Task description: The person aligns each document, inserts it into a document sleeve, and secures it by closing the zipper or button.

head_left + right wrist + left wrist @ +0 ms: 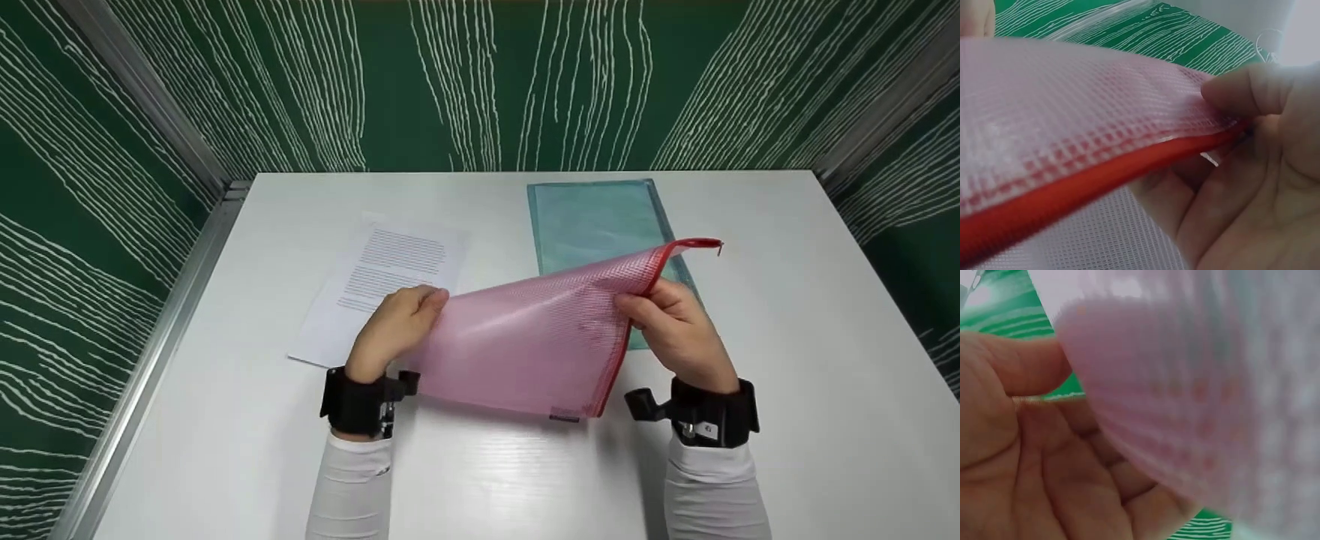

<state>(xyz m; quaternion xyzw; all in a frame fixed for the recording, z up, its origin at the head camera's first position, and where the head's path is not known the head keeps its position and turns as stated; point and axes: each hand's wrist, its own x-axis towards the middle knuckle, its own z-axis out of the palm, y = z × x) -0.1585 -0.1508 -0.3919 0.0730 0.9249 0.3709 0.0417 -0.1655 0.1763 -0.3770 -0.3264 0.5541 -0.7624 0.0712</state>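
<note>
A translucent pink mesh zipper pouch point(517, 345) is held up above the table, slightly tilted, its red zipper edge point(1100, 174) toward the right. My left hand point(397, 322) grips the pouch's left side, thumb on the near face and fingers behind it. At the zipper edge, my right hand point(686, 334) pinches the pouch between thumb and fingers. Its upper right corner flares outward, with a small zipper pull hanging from the tip. Below the red edge, the right wrist view shows another layer of mesh point(1100, 230).
Printed paper sheets point(397, 259) lie at the left of the white table point(810, 300), partly behind my left hand. A teal zipper pouch point(592, 225) lies flat toward the back right, partly covered by the pink one. Green walls with white streaks point(457, 82) surround the table.
</note>
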